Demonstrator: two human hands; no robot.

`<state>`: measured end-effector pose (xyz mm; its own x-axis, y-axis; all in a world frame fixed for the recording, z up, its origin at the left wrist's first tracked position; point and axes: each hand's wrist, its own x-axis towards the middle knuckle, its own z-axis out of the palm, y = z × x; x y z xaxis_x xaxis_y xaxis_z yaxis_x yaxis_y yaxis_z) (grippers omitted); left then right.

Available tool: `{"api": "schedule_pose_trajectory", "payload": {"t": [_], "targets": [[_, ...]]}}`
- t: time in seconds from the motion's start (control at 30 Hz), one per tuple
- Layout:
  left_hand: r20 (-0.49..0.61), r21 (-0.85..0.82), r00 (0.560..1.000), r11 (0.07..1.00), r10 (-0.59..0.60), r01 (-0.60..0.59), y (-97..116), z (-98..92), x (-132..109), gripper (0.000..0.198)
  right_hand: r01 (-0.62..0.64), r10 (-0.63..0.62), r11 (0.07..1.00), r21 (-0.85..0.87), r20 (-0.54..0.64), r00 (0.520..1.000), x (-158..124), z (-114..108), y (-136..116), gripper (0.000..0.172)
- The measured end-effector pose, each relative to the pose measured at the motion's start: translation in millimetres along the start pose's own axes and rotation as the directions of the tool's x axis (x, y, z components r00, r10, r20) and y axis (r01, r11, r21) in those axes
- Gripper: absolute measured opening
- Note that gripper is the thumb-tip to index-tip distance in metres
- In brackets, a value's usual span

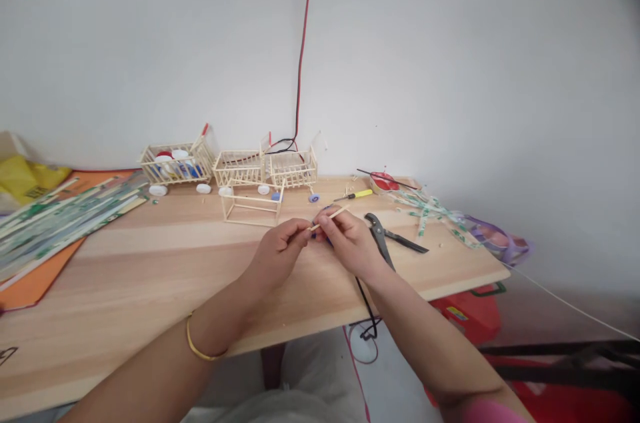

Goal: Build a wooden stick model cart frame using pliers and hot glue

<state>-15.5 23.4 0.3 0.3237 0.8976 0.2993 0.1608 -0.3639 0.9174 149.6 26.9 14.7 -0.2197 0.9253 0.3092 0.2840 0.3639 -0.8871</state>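
Observation:
Both hands are together above the wooden table. A thin pale wooden stick runs slantwise between them. My left hand pinches its lower end between thumb and fingertips. My right hand holds the stick farther up, thumb on top, its other fingers partly hidden. Something blue shows behind the right hand; I cannot tell if it is held. From below that hand a black cord drops over the table edge. Just beyond the hands stands an open stick frame. Dark cutting pliers lie beside my right hand.
Stick-built carts stand along the wall; the left cart holds bottle caps. A yellow-handled screwdriver and a red dish lie at the back. Tape strips clutter the right; wrapped sticks cover an orange board at left.

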Motion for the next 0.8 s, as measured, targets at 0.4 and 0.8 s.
{"api": "schedule_pose_trajectory", "payload": {"t": [0.4,0.8], "targets": [[0.022,-0.080,1.000,0.997,-0.001,0.002,2,-6.2,1,0.022,-0.071,0.097,0.939,0.335,-0.061,0.993,3,12,11,0.024],[0.044,-0.093,0.998,0.995,-0.044,0.048,-3,-2.4,0,0.024,-0.095,0.103,0.992,0.087,-0.088,0.991,8,6,6,0.030]]}}
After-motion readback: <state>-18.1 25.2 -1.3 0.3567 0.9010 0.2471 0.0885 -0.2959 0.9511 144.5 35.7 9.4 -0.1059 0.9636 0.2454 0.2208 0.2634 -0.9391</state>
